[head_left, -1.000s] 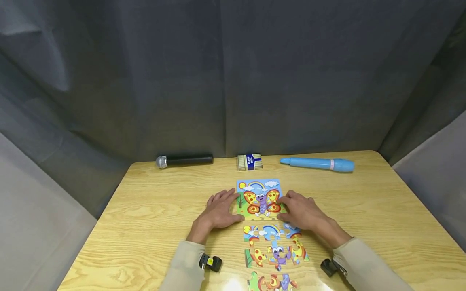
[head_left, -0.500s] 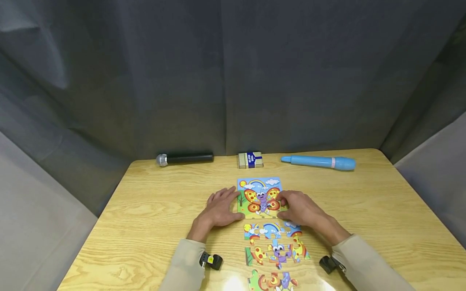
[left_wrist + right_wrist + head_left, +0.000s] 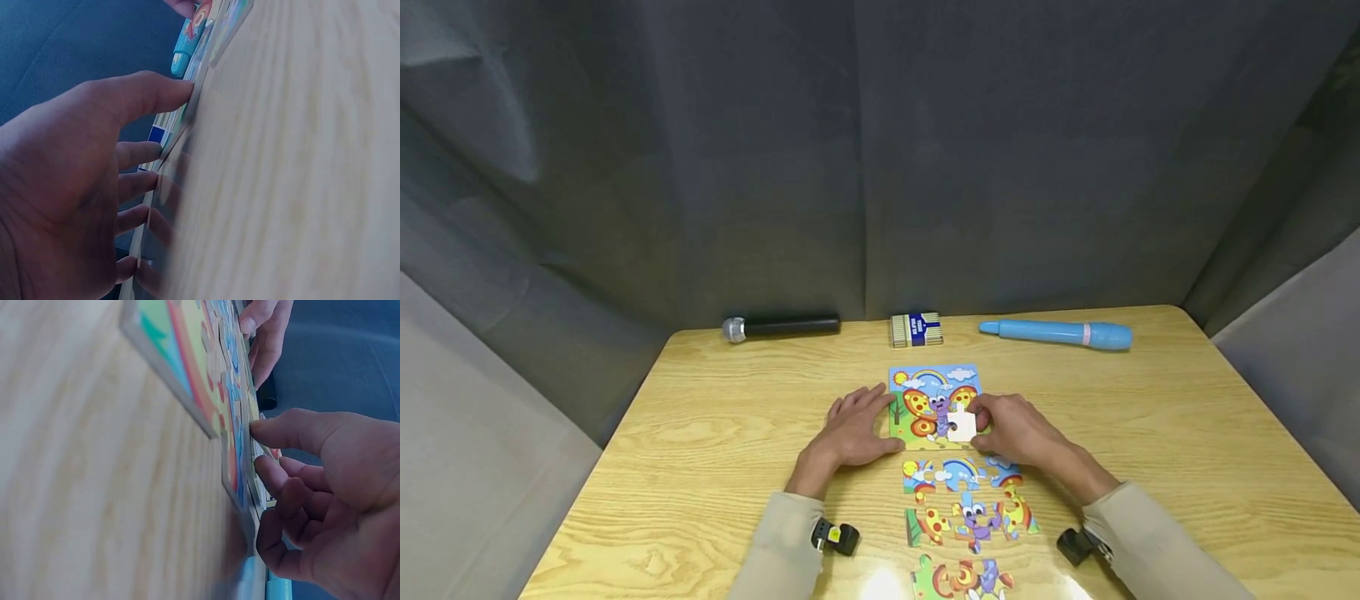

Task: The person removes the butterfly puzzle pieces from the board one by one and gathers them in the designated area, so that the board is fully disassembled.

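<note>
A butterfly jigsaw puzzle (image 3: 916, 406) lies in its board between the hands. A white piece-shaped gap (image 3: 962, 427) shows at the butterfly's lower right wing. My right hand (image 3: 1018, 429) is at the puzzle's right side, pinching a puzzle piece (image 3: 199, 22), whose red-orange picture shows tilted up in the left wrist view. In the head view its fingers mostly hide that piece. My left hand (image 3: 853, 433) rests along the puzzle's left edge, thumb at the lower corner and fingers stretched out. Nearer lie several loose puzzle pieces (image 3: 975, 521) in rows.
Along the wooden table's (image 3: 715, 500) back edge lie a black microphone (image 3: 790, 327), a small striped box (image 3: 916, 330) with a blue label, and a blue marker-shaped object (image 3: 1045, 332). Dark cloth (image 3: 880, 167) hangs behind the table. The lowest row of pieces reaches the bottom of the head view.
The right hand has taken a piece from the butterfly's lower right wing, baring a white gap where the picture was whole. The left hand has stayed in place.
</note>
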`<state>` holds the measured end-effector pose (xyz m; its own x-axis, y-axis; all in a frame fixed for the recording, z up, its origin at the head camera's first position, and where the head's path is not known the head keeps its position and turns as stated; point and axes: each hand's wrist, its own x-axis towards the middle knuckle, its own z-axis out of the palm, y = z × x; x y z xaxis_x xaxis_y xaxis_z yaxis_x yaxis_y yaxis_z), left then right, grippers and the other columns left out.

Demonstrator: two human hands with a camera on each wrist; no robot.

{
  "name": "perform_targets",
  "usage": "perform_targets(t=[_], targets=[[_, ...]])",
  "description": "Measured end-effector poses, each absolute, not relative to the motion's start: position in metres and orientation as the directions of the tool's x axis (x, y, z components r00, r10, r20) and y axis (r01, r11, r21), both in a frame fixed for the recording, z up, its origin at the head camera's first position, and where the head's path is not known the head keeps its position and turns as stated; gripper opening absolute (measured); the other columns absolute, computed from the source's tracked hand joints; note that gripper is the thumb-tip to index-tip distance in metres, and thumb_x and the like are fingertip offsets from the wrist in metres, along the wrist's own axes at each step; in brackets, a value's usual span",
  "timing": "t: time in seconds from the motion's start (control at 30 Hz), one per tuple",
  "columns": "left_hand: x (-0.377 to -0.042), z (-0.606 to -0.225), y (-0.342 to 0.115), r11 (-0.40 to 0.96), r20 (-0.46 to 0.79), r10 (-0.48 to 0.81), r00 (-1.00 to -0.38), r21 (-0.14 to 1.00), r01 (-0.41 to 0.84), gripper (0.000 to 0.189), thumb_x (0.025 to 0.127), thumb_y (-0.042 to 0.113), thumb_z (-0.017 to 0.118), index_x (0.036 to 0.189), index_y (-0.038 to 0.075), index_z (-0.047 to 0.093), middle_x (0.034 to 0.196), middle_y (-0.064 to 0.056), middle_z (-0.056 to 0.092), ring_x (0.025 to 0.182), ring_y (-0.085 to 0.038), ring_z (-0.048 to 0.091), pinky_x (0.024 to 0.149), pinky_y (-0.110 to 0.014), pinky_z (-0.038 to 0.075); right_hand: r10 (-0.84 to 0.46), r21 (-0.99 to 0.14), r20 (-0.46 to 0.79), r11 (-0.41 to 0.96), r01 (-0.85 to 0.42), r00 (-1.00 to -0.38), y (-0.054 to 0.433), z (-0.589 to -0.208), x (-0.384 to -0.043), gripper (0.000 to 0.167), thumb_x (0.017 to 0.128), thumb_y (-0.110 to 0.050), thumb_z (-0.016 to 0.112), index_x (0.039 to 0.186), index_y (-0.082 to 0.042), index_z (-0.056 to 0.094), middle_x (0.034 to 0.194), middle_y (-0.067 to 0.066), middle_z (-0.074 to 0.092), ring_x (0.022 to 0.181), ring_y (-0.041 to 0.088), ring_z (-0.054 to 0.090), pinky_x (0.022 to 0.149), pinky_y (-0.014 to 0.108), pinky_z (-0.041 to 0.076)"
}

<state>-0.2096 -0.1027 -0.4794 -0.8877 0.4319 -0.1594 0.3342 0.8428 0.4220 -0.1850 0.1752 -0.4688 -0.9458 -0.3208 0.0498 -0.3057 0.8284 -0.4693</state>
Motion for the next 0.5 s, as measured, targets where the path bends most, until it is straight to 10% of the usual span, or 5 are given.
perform_targets(t=[0.5], targets=[[-0.21, -0.479, -0.102, 0.84, -0.16, 0.436, -0.886, 0.427, 0.336, 0.078, 0.083, 0.054, 0.063, 0.15, 0.025, 0.036, 0.162, 0.001, 0.022, 0.15, -0.027, 0.017, 0.12, -0.055, 0.011, -0.36, -0.454, 0.136, 0.805, -0.381, -0.923, 0.196, -0.462, -0.167, 0.035, 0.08, -0.028, 0.076, 0.11, -0.011, 0.068, 0.079, -0.009, 0.058, 0.067, 0.004, 0.047, 0.065, 0.023, 0.042]])
